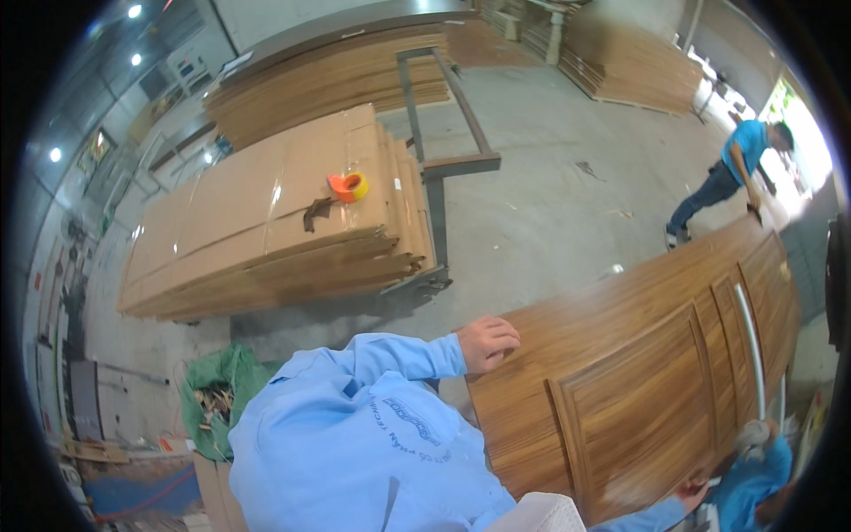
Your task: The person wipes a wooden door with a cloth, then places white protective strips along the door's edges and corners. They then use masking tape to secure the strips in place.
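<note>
Door (656, 372) is what both hands are on right now: a big brown wooden panel one, lying tilted across the lower right of the view. Left hand (487, 343) is gripping its near top corner, fingers (507, 337) curled over the edge. Right hand (693, 490) is sitting down at the bottom edge of the door, but it's blurry, so I can't tell how far those fingers are closing around it.

Another person in a blue shirt (731, 173) is bending over the far end of the door, near the bright doorway. Someone else in blue (753, 483) is crouching at the lower right corner.

Off to the left, a stack of cardboard-wrapped panels (275, 213) is taking up a lot of floor, with an orange tape roll (349, 186) resting on top. A grey metal frame (443, 133) is standing right beside it, and a green bag of scraps (217, 399) is sitting near my left elbow. More brown boards (337, 75) are piling up at the back.
</note>
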Motion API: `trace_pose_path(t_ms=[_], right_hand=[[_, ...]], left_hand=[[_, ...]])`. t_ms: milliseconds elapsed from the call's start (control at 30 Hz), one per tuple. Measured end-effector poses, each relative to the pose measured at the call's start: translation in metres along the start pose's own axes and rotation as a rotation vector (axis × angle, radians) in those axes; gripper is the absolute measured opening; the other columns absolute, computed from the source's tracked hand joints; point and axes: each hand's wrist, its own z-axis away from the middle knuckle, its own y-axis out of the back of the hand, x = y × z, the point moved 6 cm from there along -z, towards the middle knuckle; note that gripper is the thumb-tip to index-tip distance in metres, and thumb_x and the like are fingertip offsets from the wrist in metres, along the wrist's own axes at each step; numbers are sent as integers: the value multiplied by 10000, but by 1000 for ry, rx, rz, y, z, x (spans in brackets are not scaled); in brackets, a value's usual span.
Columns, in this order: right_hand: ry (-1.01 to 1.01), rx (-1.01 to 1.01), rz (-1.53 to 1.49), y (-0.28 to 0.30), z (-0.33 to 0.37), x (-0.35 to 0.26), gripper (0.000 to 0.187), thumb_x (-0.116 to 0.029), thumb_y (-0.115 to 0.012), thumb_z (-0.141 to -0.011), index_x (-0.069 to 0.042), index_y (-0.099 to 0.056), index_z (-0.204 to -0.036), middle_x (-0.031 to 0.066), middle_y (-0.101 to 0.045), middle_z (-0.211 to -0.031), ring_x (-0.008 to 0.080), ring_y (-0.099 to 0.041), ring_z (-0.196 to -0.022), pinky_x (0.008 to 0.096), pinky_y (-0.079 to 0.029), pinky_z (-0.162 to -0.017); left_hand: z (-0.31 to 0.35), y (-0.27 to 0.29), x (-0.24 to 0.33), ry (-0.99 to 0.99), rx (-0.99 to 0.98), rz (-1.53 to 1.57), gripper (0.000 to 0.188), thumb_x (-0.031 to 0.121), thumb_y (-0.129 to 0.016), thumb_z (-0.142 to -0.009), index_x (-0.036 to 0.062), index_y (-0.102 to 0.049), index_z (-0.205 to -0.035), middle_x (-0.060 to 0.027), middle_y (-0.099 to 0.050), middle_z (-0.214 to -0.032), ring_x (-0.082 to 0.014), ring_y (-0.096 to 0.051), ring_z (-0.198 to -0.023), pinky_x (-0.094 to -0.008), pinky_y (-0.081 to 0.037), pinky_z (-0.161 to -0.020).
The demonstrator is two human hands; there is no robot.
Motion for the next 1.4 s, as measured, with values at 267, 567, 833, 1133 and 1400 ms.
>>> trace_pose_path(t_ms=[267, 567, 833, 1133, 1400], right_hand=[[358, -741, 574, -354, 315, 113, 122, -188, -679, -1035, -69, -680, -1006, 28, -663, -849, 107, -612, -757, 262, -479, -607], [166, -1410, 869, -628, 559, 333, 189, -178, -652, -1054, 3, -701, -1078, 59, -740, -881, 122, -697, -760, 265, -539, -652], [536, -1581, 1352, -668, 540, 441, 325, -213, -663, -1026, 40, -686, -1228, 146, -767, -984, 213, -756, -821, 330, -607, -715], [250, -1195, 1540, -603, 425, 414, 229, -203, -678, -1020, 2, -724, -1112, 92, -750, -888, 158, -728, -731, 290, -560, -627], [560, -1094, 1359, -596, 457, 354, 239, -204, -660, -1047, -21, -719, -1188, 50, -753, -942, 124, -716, -798, 244, -539, -618]], left_hand=[[1, 3, -15, 154, 56, 480, 261, 163, -711, -974, 52, -699, -1210, -67, -719, -1191, -246, -668, -1103, -394, -545, -953], [105, 75, -166, 862, 654, 1154, 228, 254, -734, -1000, 46, -753, -1093, 2, -736, -940, -91, -646, -866, -291, -542, -751], [483, 132, -435, 1640, 953, 306, 195, 257, -706, -930, 85, -794, -956, -117, -771, -856, -245, -700, -708, -407, -568, -631], [615, 466, -600, 1318, 1919, 697, 202, 290, -674, -1013, 106, -627, -945, -60, -654, -824, -154, -581, -580, -311, -437, -461], [499, 305, -551, 1052, 1836, 605, 130, 146, -658, -1002, 99, -639, -1122, -14, -663, -840, -129, -609, -697, -309, -505, -580]])
